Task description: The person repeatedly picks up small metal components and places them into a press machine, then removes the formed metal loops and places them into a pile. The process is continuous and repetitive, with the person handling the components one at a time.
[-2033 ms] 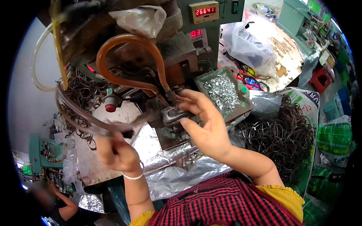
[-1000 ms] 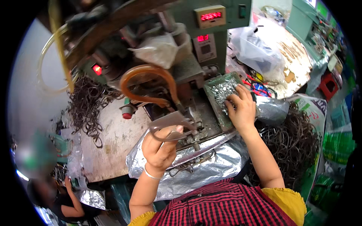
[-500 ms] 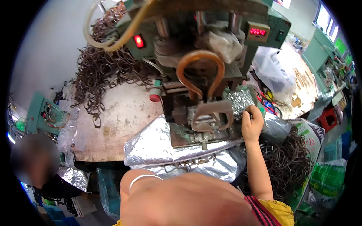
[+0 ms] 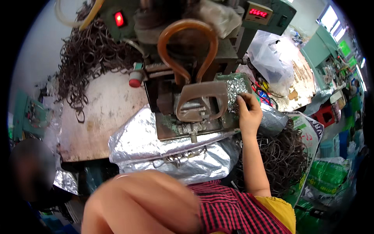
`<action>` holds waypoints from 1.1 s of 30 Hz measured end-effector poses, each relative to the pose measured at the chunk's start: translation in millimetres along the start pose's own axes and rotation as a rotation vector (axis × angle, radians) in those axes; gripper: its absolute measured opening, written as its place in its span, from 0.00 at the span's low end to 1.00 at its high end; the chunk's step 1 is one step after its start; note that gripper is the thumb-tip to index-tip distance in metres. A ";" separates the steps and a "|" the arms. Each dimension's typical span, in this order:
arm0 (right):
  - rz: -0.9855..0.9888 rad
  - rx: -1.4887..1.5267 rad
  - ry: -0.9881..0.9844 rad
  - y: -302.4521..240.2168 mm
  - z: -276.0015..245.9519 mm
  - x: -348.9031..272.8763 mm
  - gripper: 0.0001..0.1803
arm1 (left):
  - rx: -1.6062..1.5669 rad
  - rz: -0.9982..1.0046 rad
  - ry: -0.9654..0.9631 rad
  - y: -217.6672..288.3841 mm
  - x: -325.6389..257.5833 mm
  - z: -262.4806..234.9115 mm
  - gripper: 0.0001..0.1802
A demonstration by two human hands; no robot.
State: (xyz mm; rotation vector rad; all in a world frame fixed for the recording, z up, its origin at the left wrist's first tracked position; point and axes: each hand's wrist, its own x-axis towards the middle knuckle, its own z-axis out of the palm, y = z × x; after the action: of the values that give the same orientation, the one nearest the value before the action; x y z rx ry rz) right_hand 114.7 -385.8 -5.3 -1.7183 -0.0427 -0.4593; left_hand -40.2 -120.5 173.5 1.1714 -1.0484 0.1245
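Cluttered workbench (image 4: 97, 117) — right hand (image 4: 248, 113), fingers curled, touching tray of small metal parts (image 4: 236, 89).

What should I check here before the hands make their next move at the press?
1. Right hand at the green tray of small silvery metal parts: ok, fingers on the heap.
2. Part pinched in the right hand: cannot tell.
3. Left hand: cannot tell, only a blurred forearm shows.
4. Translucent brown plastic loop piece lying on the machine bed: ok.
5. Bed free of fingers: ok.
6. Red indicator light lit: ok.
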 end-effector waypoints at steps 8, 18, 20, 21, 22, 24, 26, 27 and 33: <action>-0.165 0.108 -0.253 -81.5 33.5 10.7 0.08 | 0.580 -0.184 1.191 -62.1 -66.3 -79.6 0.16; 0.029 0.507 -0.308 -113.0 75.5 -21.7 0.25 | 0.996 0.127 0.778 -64.9 12.2 -69.7 0.09; 0.126 0.617 -0.328 -111.5 80.0 -23.4 0.29 | 1.008 0.142 0.821 -67.6 16.6 -70.8 0.09; 0.174 0.672 -0.337 -110.8 81.0 -24.2 0.31 | 1.016 0.133 0.834 -68.1 16.9 -72.3 0.09; 0.219 0.691 -0.343 -111.2 82.0 -25.6 0.30 | 1.029 0.123 0.855 -67.9 15.8 -73.5 0.09; 0.210 0.685 -0.310 -110.5 81.2 -27.3 0.29 | 1.016 0.156 0.857 -71.5 21.3 -73.5 0.09; 0.188 0.665 -0.303 -114.1 82.1 -24.4 0.27 | 0.986 0.144 0.885 -71.9 25.6 -68.6 0.10; 0.178 0.644 -0.312 -116.3 83.1 -23.3 0.27 | 1.006 0.147 0.880 -69.4 25.7 -68.7 0.09; 0.226 0.641 -0.304 -113.1 79.7 -25.9 0.25 | 0.992 0.135 0.872 -67.0 27.5 -67.0 0.08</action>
State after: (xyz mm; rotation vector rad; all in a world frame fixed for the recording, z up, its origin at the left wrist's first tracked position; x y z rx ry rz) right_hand 81.3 -280.7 82.3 -1.1274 -0.1917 -0.0002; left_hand 54.1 -108.0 147.1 1.6618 -0.2257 1.2540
